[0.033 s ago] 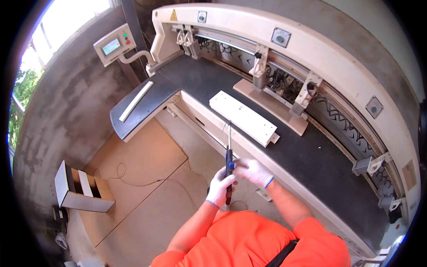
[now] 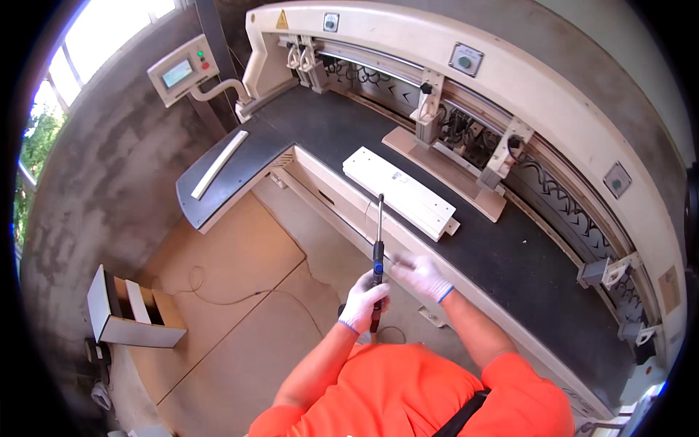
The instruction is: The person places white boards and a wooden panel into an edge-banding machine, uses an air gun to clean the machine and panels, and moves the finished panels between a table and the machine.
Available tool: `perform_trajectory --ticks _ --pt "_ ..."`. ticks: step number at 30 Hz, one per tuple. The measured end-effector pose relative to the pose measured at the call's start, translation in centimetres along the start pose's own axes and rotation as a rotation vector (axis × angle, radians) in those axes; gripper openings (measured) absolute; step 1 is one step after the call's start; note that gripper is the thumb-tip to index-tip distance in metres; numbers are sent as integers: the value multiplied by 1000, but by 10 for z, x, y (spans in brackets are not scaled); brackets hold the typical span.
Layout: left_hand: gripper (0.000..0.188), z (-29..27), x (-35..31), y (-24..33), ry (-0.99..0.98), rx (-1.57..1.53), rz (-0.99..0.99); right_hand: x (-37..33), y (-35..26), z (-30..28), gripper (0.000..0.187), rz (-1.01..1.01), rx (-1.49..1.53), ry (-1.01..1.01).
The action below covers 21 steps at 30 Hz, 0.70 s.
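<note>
White-gloved left hand [image 2: 364, 302]: fingers wrapped round the handle of a black screwdriver-like tool [image 2: 378, 256], thumb laid across it; tool in front of the torso, blue spot facing up.

White-gloved right hand [image 2: 421, 277]: just beside the tool's upper body; fingers part-curled and blurred. Whether it touches the tool or pinches anything small cannot be told.

Steel shank [image 2: 380, 218]: points away from the body; tip seen against the near long edge of the white panels [image 2: 399, 191]. Touching or apart: not shown.

Handling note, by judgement: a firm left grip, low on the handle, should steady the tip; right fingers are best kept off the shank should it turn, and the tip off the white face, which would likely scratch.

Edges: cream front rail [image 2: 346, 200], bordering the black worktop [image 2: 524, 284], passes beneath the shank; likeliest snag for tip or knuckles. Brown board [image 2: 445, 175], beyond the panels, under the machine's clamps [image 2: 498, 162]; forward reach looks limited there.

Room: worktop extends rightward past the panels. Leftward, over the brown floor sheet [image 2: 240, 251], seems the roomiest side for the elbow; loose cable [image 2: 256, 295] underfoot, white-sided box [image 2: 145, 333] farther off.
</note>
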<state>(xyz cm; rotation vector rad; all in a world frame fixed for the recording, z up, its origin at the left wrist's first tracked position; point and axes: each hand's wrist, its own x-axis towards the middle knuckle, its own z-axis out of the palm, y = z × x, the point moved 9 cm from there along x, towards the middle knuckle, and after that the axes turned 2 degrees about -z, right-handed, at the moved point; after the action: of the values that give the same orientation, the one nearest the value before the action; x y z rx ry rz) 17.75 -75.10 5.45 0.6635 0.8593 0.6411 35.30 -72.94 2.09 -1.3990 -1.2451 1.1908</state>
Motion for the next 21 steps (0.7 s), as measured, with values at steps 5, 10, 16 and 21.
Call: perform_trajectory --ticks 5,10,16,21 --pt "51 -29 87 38 24 20 -51 31 -9 -134 135 68 -846 664" --pt "49 -87 157 58 130 -3 -147 70 51 -142 144 145 -995 661" --pt "60 -80 238 87 206 86 -83 151 44 -82 133 -8 -901 701" --pt "49 -71 290 114 298 155 -35 151 13 -114 131 -23 -755 567"
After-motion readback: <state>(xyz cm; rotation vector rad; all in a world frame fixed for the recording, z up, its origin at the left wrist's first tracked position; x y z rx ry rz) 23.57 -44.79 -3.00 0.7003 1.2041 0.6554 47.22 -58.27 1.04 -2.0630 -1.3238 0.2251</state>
